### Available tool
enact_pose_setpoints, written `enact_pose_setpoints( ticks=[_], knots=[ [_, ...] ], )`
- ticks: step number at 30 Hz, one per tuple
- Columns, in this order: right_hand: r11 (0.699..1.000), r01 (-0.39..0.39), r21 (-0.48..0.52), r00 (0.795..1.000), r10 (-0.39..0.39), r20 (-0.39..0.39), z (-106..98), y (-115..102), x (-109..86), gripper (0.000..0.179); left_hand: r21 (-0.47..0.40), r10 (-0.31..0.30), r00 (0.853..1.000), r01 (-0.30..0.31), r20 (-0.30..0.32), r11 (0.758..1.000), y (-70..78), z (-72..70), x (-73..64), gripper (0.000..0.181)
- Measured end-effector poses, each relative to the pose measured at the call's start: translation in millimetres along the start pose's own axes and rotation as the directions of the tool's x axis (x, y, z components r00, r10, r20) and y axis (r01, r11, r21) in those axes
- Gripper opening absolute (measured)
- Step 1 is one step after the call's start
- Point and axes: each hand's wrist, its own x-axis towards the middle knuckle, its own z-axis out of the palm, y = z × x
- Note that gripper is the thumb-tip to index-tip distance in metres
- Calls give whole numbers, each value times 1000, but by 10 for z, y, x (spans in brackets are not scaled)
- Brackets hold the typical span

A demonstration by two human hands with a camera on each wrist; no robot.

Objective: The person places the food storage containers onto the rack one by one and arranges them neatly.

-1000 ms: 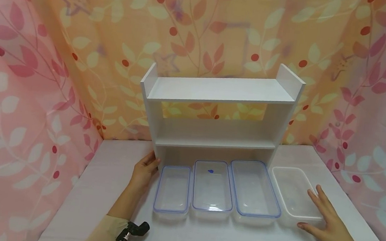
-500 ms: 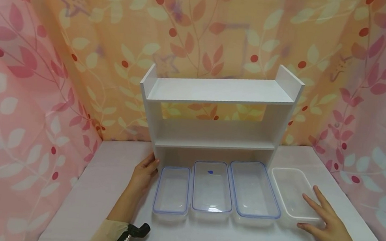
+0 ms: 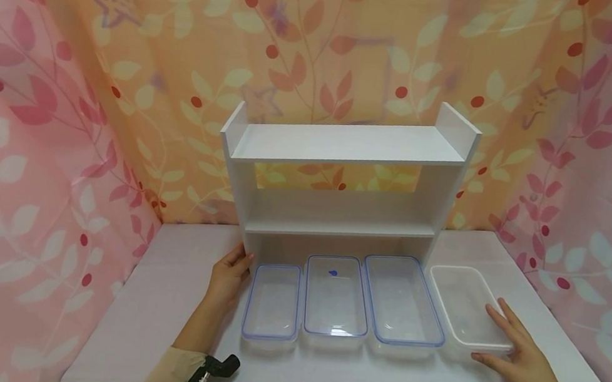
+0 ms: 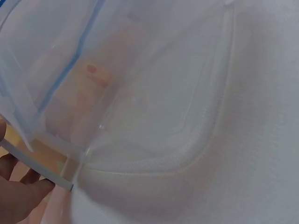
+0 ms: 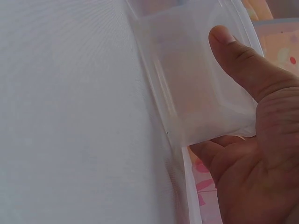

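A white two-tier shelf (image 3: 345, 145) stands upright at the back of the white-covered table. My left hand (image 3: 227, 276) grips the lower front edge of its left side panel (image 4: 37, 165), thumb on one face and fingers on the other. Out at the right, my right hand (image 3: 525, 361) holds the near right corner of a clear container with a white-rimmed lid (image 3: 465, 307). The thumb (image 5: 233, 46) lies along its near end; the other fingers reach round the right side, partly hidden behind it in the right wrist view.
Three clear containers with blue-rimmed lids stand in a row before the shelf: a small one (image 3: 273, 304), a middle one (image 3: 336, 298) and a larger one (image 3: 404, 300). Patterned curtains (image 3: 323, 42) enclose the table's back and sides. A black wrist mount (image 3: 212, 369) sits on my left sleeve.
My right hand's fingers have shifted slightly, from spread over the lid to closer against the container's right edge. The left hand, shelf and containers look unmoved.
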Motion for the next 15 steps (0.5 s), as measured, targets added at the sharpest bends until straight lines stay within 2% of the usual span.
enact_pose_setpoints(
  ticks=[4,11,15],
  knots=[
    [1000,-6,19,1000,6,-8,7,3,1,99,23,4,1000,-4,-15,1000,11,-13,-24,58],
    [995,-87,48,996,87,-5,-20,-14,-34,92,37,13,1000,-12,-23,999,40,4,-43,58],
    [993,-91,75,996,91,-1,-28,-35,-29,91,31,6,1000,-5,-22,1000,44,17,-36,57]
  ],
)
